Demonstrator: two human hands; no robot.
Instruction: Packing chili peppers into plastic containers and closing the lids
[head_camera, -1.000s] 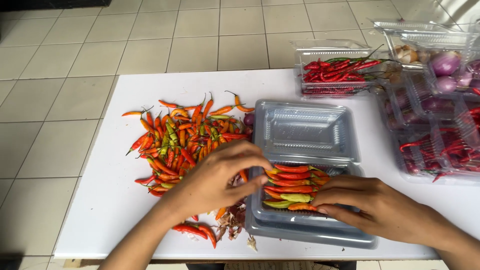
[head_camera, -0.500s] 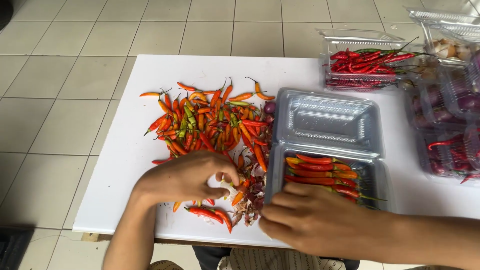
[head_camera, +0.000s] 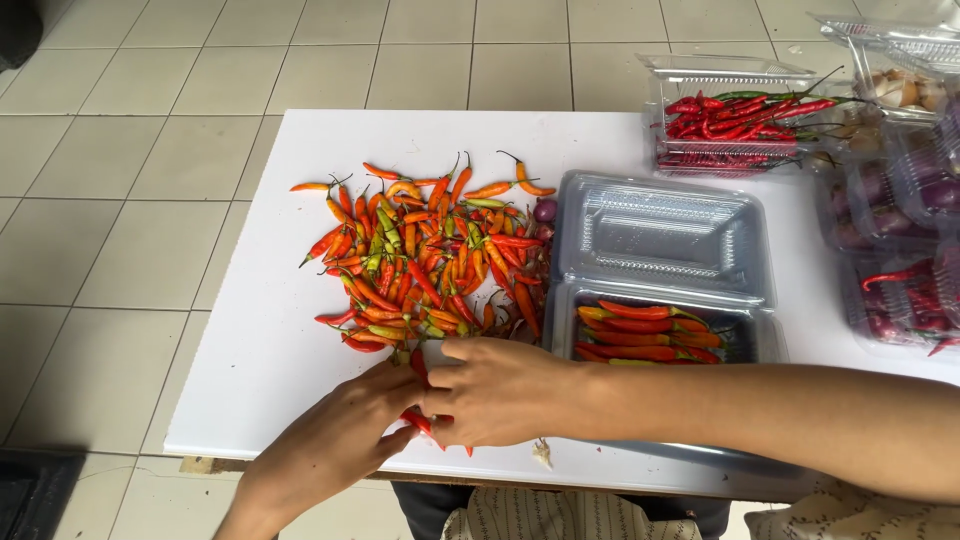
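With both hands brought together at the near edge of the white surface (head_camera: 250, 330), I hold a few red chilies (head_camera: 420, 420) between them, just below the loose pile of chilies (head_camera: 430, 255). My left hand (head_camera: 335, 440) cups upward from the near left, its fingers (head_camera: 395, 385) curled narrow under the red pods. My right hand (head_camera: 500, 390) lies across from the right, fingers (head_camera: 455, 352) closed down onto the same pods, so the chilies are pinched between the two hands and only their tips show beneath.

I judge that this paired grip keeps the thin pods aligned as a bundle. The open clear tray (head_camera: 740, 335) sits just right of my right hand, with a row of chilies already laid lengthwise inside; its hinged lid (head_camera: 660, 235) is folded back on the far side, out of the way. A second tray of long red chilies (head_camera: 735, 120) stands at the far right, and further clear boxes (head_camera: 900, 220) with purple contents line the right edge. A small pale scrap (head_camera: 543, 455) lies near the edge.
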